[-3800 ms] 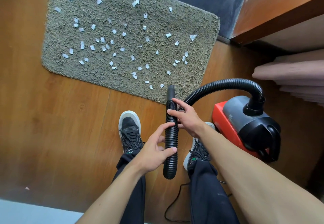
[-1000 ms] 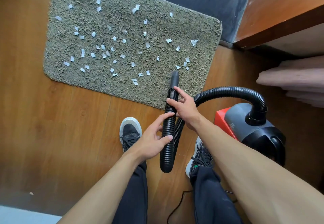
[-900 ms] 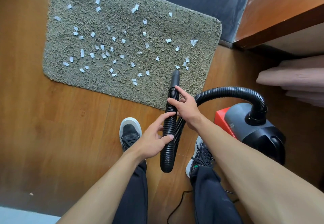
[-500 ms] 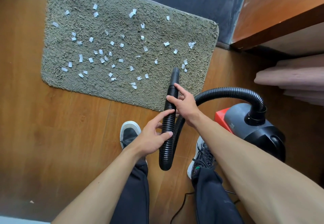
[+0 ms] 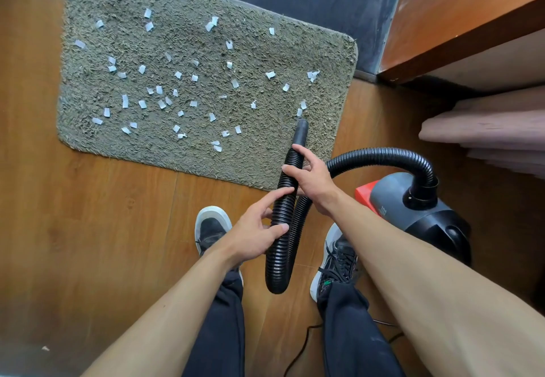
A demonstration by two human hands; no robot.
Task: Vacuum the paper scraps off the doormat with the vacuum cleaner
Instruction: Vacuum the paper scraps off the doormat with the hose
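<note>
Holding the hose: in the head view both hands are on the black ribbed hose (image 5: 279, 261); the left hand (image 5: 253, 238) takes it lower, with the thumb on the near side and fingers curled behind, so its grip is closed on the hose; the right hand (image 5: 312, 179) takes it higher, just behind the nozzle, with fingers curled over the ribs, so this grip is closed on the hose too.
Reason for two hands: I judge that the upper hand steers the tip and the lower one carries the slack loop hanging between the shoes (image 5: 211, 226), so that the hose does not pull back.
Nozzle: the nozzle (image 5: 300, 133) is over the near right part of the doormat (image 5: 265, 52), its mouth pointing to two scraps just beyond it; whether it touches the pile I cannot tell.
Paper scraps: the paper scraps (image 5: 125, 101) lie scattered on the doormat, most in its left and middle part, well apart from the nozzle.
Vacuum cleaner: the vacuum cleaner (image 5: 413, 211) stands on the wooden floor (image 5: 88, 229) to the right of the feet, near the doormat; probably so that the hose reaches without dragging the machine.
Progress: judged from this, most of the work is ahead; the next move calls for sweeping the tip leftwards across the mat.
</note>
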